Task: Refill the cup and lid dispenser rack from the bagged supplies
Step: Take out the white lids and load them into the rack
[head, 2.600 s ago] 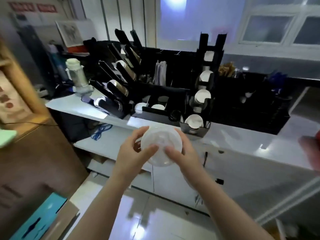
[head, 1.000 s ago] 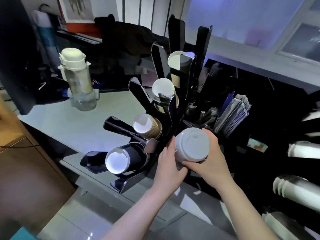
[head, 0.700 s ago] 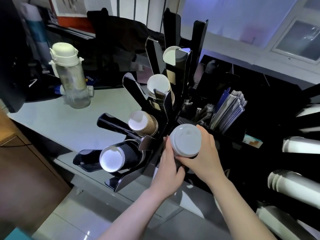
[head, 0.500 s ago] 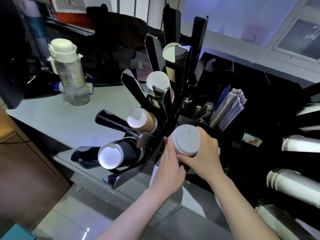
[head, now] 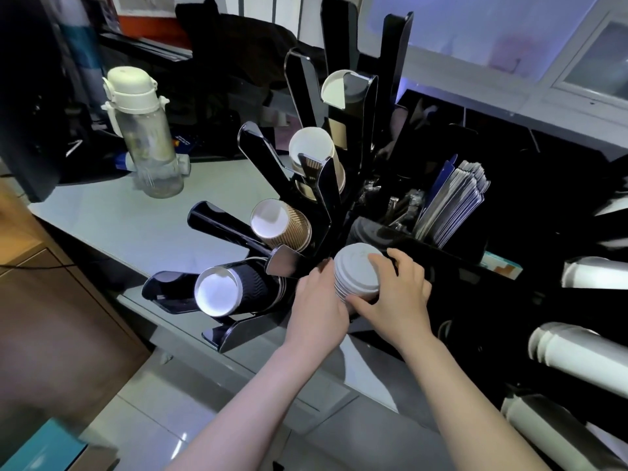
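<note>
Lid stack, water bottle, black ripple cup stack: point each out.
lid stack (head: 356, 263): head view, flat top of the uppermost white lid.
water bottle (head: 151, 144): head view, clear body below the cream cap.
black ripple cup stack (head: 251, 283): head view, ribbed side wall of the front cup.

Open bench (head: 112, 219) lies left of the black cup rack (head: 319, 205), with only a water bottle (head: 146, 137) there. Right of it, lid tubes (head: 584, 348) and a black organizer (head: 441, 246) crowd in, seemingly leaving little room.
</note>
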A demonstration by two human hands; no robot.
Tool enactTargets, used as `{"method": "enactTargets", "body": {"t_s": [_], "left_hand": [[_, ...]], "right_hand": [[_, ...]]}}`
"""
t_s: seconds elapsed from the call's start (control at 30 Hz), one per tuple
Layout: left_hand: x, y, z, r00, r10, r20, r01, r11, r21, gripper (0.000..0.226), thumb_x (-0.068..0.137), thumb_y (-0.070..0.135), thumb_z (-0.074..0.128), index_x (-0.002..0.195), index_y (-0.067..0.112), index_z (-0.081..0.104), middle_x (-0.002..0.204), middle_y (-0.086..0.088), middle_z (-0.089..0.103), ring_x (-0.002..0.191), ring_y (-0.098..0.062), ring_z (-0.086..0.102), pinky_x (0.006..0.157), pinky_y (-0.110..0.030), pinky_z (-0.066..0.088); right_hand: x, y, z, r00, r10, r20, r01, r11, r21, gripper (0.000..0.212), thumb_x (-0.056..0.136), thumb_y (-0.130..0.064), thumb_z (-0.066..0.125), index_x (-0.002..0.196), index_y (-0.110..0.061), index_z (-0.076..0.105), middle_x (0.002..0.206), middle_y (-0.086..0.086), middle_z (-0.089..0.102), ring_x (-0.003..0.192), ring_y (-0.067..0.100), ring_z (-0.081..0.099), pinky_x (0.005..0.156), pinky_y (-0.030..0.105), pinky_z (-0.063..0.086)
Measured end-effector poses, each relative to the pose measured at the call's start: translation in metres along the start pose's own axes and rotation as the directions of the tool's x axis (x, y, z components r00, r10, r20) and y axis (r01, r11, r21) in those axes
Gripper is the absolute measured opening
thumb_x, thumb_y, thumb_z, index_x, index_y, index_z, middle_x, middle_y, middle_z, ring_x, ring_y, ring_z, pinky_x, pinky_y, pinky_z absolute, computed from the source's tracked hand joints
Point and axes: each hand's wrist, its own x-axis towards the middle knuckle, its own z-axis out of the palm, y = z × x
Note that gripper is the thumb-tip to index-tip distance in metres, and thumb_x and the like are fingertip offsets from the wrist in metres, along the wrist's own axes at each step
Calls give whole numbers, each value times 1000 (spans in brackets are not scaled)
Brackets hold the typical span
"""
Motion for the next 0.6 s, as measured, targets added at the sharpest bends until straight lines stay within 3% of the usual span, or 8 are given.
{"method": "enactTargets", "body": {"t_s": [0.13, 0.27, 0.37, 0.47, 0.6], "left_hand": [[-3, -7, 4, 1000, 6, 4, -6, 999, 33, 68, 77, -3, 41, 143, 14, 36, 149, -5, 31, 132, -21, 26, 108, -22, 18], [-8, -10, 6, 998, 61, 6, -61, 996, 69, 75, 76, -4, 40, 147, 14, 29, 154, -6, 25, 133, -20, 23, 104, -12, 8], [-12, -11, 6, 998, 62, 23, -64, 995, 71, 73, 80, -1, 41, 149, 14, 25, 155, -6, 23, 135, -19, 21, 106, -14, 8], [-13, -11, 5, 997, 79, 26, -80, 994, 79, 70, 82, 0, 42, 149, 13, 27, 155, -3, 26, 139, -17, 21, 107, -13, 7], [-17, -4, 2, 988, 147, 36, -150, 982, 113, 68, 84, 4, 45, 149, 16, 27, 158, 0, 20, 140, -16, 19, 111, -21, 13]], "right_hand": [[1, -2, 4, 996, -86, 1, 85, 992, -97, 73, 73, -51, 73, 135, -24, 47, 143, -5, 38, 124, 20, 25, 97, 37, 19], [2, -6, 0, 992, -125, 7, 125, 978, -167, 64, 73, -50, 74, 129, -33, 50, 132, -9, 47, 118, 21, 36, 92, 39, 19], [-3, -6, 0, 988, -156, 10, 156, 978, -140, 56, 72, -44, 75, 123, -36, 54, 128, -4, 49, 120, 24, 39, 94, 41, 18], [-7, -7, 3, 989, -144, 29, 146, 979, -140, 61, 77, -49, 69, 133, -36, 48, 143, -2, 41, 130, 24, 33, 99, 43, 19], [-11, -5, 4, 987, -109, 122, 117, 991, -65, 72, 80, -50, 60, 143, -39, 29, 156, 0, 18, 139, 22, 11, 106, 46, 15]]}}
